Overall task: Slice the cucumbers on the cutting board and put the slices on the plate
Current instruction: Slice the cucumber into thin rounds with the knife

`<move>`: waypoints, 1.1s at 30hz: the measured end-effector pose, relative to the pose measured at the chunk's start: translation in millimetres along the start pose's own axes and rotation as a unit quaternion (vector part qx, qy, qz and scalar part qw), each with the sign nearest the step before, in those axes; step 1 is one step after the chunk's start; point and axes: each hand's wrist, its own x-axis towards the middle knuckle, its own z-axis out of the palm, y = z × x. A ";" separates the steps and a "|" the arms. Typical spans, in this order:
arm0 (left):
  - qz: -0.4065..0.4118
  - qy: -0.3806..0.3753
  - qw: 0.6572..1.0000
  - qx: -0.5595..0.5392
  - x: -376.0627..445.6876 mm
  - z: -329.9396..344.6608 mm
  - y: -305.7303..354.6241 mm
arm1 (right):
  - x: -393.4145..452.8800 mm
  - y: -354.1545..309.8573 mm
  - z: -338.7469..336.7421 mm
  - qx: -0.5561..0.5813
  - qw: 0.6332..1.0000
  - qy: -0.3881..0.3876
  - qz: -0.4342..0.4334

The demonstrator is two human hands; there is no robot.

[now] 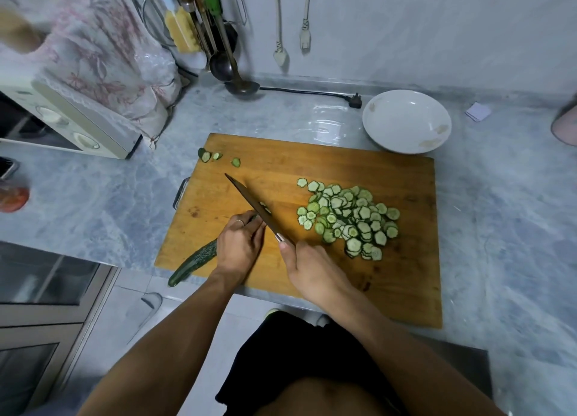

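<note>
Marble counter (93,197) bears no legible writing; right hand (315,275) grips knife (253,206).

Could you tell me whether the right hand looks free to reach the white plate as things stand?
Probably not yet: the right hand grips the knife. The path across the cutting board to the plate looks open.

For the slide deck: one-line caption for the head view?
Left hand steadies a cucumber while right hand slices it with a knife on the cutting board; plate empty.
</note>
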 end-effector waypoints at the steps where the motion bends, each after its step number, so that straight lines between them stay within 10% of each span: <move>1: 0.004 -0.006 1.000 -0.004 -0.2 -1.5 -0.3 | -1.0 0.8 1.6 0.002 1.000 0.006 -0.002; 33: -0.006 -0.034 0.998 -0.049 -24.5 -8.6 32.3 | -45.0 23.6 9.0 0.005 0.999 0.040 -0.034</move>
